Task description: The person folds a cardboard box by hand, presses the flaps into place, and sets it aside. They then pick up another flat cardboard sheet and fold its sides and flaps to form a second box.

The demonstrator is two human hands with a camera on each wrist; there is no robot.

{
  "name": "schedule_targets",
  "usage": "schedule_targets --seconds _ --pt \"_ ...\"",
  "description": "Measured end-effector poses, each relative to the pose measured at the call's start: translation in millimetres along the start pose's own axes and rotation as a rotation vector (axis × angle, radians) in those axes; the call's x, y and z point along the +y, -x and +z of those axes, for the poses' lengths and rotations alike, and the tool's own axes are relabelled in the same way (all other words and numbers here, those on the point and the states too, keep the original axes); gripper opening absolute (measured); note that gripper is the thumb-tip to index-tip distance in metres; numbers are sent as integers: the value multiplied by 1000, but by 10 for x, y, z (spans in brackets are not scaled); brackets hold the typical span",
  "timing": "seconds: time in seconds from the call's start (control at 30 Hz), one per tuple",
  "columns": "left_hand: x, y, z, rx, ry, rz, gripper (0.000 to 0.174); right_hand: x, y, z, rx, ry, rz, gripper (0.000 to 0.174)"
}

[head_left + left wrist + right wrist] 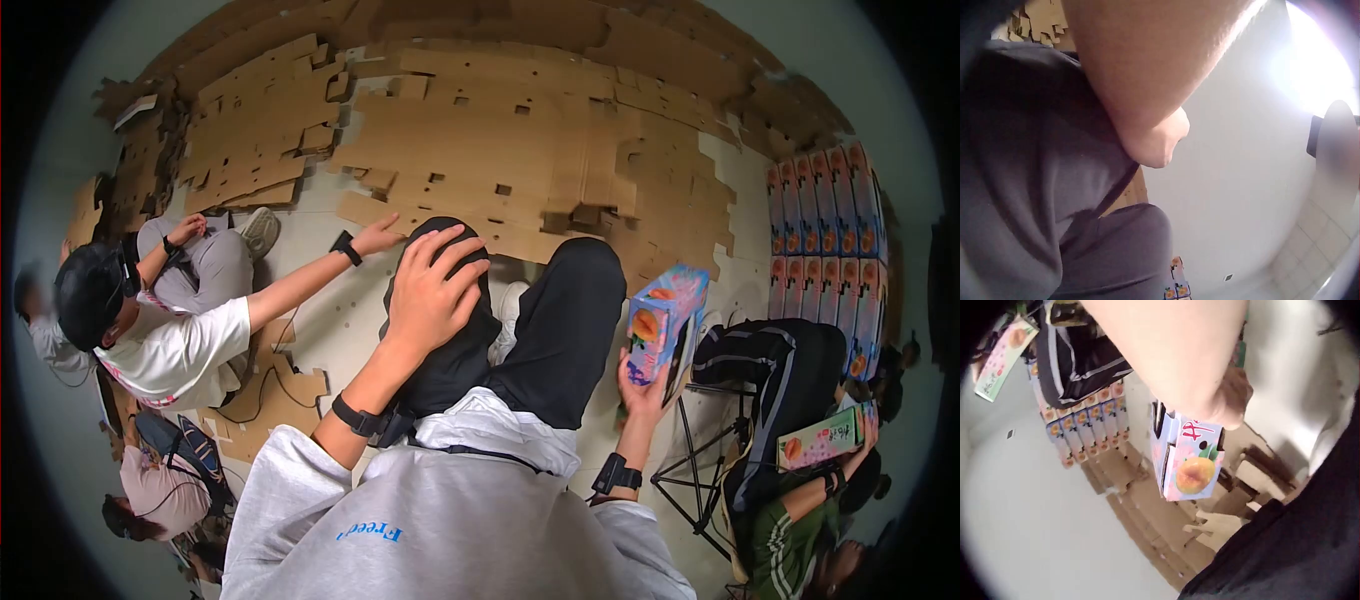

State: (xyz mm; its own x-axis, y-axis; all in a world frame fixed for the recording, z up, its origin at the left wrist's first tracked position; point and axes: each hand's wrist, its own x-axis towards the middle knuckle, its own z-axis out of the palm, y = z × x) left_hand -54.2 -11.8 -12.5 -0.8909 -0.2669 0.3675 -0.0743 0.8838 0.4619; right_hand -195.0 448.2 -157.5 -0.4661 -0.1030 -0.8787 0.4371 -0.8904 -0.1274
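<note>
The left grip (436, 292) lies spread over a knee (442, 222), right grip (643, 392) curled.

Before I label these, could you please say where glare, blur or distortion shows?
Head view: strong fisheye curvature, black corners; left wrist view: white glare washes out the upper right, above a blurred patch; right wrist view: dark corners, but a legible carton.

The pale floor (312, 222) in front of me supports flattened brown cardboard sheets (480, 130), overlapping, ragged-edged, with cut holes. To my right, patterned boxes (825, 215) are stacked in two tiers. Nearer on that side stands a black folding frame (690, 465). To my left, a thin dark cable (262, 400) curves over cardboard.
</note>
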Motion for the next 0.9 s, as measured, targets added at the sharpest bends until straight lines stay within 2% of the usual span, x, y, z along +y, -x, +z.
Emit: schedule_targets --seconds 0.03,0.1,0.17,0.2,0.27,0.43,0.53,0.9 --pt "-7 7 -9 -4 -2 0 22 -28 -189 -138 70 -59 41 66" --pt "-21 25 -14 -1 0 -9 23 -93 -698 -581 89 -60 1 66" --pt "-29 7 -18 2 4 -15 23 43 -743 -534 139 -123 -1 52" --pt "-37 -1 -20 3 5 -18 23 26 -906 -636 160 -182 38 52" --pt "-45 7 -24 2 2 -32 23 -201 -1689 -1153 58 13 159 53" --pt "-82 6 -18 23 0 -49 23 793 -570 433 -232 879 -86 44" --pt "-68 -2 -50 21 -12 -52 23 1211 -82 1187 -385 1129 -182 40" --pt "-170 -68 -28 19 9 -79 23 1048 -1445 1365 -188 1373 95 42"
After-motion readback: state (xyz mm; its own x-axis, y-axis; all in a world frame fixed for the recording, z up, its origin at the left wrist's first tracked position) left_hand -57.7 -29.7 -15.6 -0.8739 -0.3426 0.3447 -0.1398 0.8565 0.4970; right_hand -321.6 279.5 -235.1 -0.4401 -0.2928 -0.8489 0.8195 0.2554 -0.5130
